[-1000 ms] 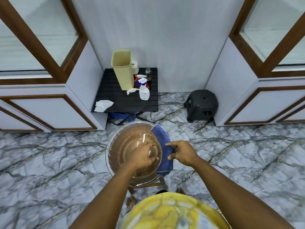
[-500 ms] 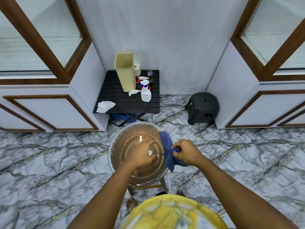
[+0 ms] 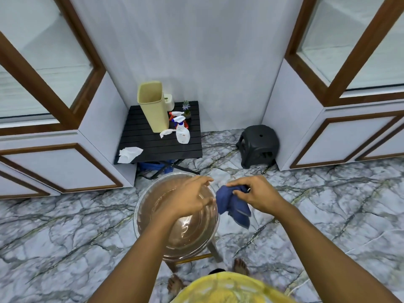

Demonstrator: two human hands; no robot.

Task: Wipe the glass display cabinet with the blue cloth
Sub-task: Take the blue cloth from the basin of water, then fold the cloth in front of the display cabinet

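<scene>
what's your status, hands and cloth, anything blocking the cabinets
Right hand grips bunched blue cloth beside glass bowl. Left hand open over bowl, holding nothing. Cabinet glass untouched. Bowl on its stand right in front.

A blue cloth point(image 3: 232, 204), black slatted counter point(image 3: 161, 147), cream bin point(image 3: 153, 107), black stool point(image 3: 259, 145) and grey-veined marble floor point(image 3: 65, 226) are seen.

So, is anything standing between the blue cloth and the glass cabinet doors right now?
Nothing visible blocks the right cabinet's glass: the right hand grips the blue cloth, and the black stool sits low at that cabinet's base. Toward the left cabinet, the glass bowl and left hand lie in between.
</scene>
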